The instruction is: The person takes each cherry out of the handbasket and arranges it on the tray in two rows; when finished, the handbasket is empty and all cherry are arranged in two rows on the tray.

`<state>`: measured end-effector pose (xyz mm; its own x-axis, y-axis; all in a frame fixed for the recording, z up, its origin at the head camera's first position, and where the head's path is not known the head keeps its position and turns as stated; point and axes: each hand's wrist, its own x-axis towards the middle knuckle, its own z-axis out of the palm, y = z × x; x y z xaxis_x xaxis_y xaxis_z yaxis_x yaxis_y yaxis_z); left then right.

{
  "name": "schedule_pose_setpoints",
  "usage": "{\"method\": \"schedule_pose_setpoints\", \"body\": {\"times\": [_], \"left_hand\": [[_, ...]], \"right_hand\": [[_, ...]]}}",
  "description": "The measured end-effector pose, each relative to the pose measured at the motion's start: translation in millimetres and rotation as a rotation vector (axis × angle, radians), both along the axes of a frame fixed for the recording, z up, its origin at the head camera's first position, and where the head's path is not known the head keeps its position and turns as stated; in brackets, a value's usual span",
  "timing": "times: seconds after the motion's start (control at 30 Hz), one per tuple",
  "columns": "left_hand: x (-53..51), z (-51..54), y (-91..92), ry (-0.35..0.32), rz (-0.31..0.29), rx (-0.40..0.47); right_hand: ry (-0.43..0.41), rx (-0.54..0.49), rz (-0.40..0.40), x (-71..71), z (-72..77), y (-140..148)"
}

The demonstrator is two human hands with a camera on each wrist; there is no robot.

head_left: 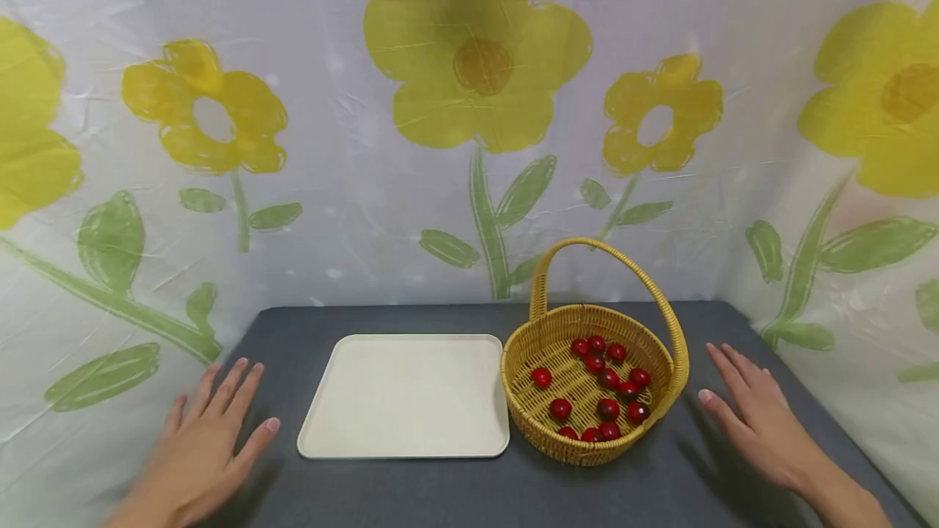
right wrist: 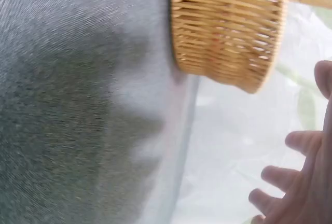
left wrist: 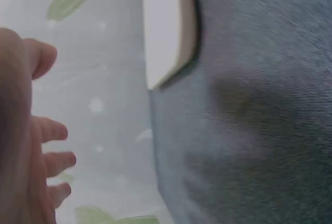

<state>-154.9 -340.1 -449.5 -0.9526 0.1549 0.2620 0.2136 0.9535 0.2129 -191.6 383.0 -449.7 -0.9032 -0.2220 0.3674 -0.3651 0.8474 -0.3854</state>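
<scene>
A: Where do we see the person's 2 hands?

B: We see the left hand point(head_left: 201, 455) beside the white tray point(head_left: 411, 398), a bit apart from it. We see the right hand point(head_left: 766, 422) near the yellow basket point(head_left: 575, 452), on its right.

A: What are the fingers like?

B: We see them stretched out and spread on both hands. Both hold nothing.

A: Where do we find the basket?

B: We find it on the dark gray counter point(head_left: 396, 495), just right of the tray. They are so close that we can't tell if they touch. Its big handle point(head_left: 682, 353) goes up and over the top.

A: What do we see inside it?

B: We see more than 10 shiny red fruits point(head_left: 608, 409), small and round. Many bunch up on the right half, and 1 sits apart on the left.

A: What do we see all around?

B: We see a pale cloth point(head_left: 330, 145) behind the counter and at its sides, with big yellow flowers point(head_left: 425, 31) and green leaves point(head_left: 526, 190).
</scene>
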Motion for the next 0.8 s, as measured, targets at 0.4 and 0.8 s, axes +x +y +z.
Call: {"method": "schedule_pose_setpoints", "body": {"times": [0.4, 0.8], "left_hand": [[15.0, 44.2, 13.7, 0.239, -0.182, 0.385], [-7.2, 58.1, 70.7, -0.021, -0.753, 0.880]], "right_hand": [[-0.022, -0.094, 0.011, 3.8, 33.1, 0.4], [-0.075, -0.107, -0.024, -19.1, 33.0, -15.9]]}}
